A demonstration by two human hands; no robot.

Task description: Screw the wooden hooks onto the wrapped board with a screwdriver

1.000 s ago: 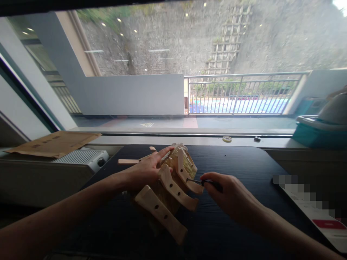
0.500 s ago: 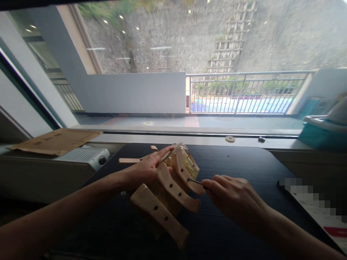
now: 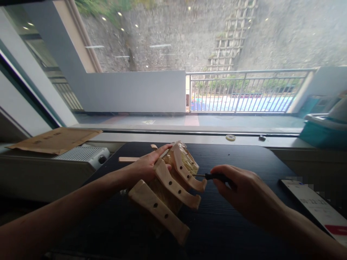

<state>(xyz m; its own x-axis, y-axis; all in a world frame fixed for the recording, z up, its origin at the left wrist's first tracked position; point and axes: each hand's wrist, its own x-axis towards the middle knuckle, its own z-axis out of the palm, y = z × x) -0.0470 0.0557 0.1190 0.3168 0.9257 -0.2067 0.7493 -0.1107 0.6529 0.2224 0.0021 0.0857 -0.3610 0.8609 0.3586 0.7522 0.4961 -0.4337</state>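
A wooden rack lies on the black table, with several pale curved wooden pieces (image 3: 176, 188) across it, each with dark round holes. Clear or yellowish plastic wrap (image 3: 192, 165) covers part of its far end. My left hand (image 3: 150, 164) holds the rack at its upper left side, index finger stretched along it and thumb at a curved piece. My right hand (image 3: 238, 182) is closed around the black handle of a screwdriver (image 3: 210, 176). Its thin shaft points left, the end at the lower hole of the far curved piece; how deep it sits cannot be told.
The black table (image 3: 244, 159) meets a window sill bearing a tape roll (image 3: 230, 137) and a small dark object (image 3: 262, 138). Brown cardboard (image 3: 54, 139) rests on a white heater (image 3: 84, 155) at left. A teal bin (image 3: 320, 131) and a white-and-red flat item (image 3: 311, 206) are at right.
My right hand has shifted slightly up and right, and more of the screwdriver's black handle shows. The shaft is now nearly level. My left hand and the rack stay almost in place.
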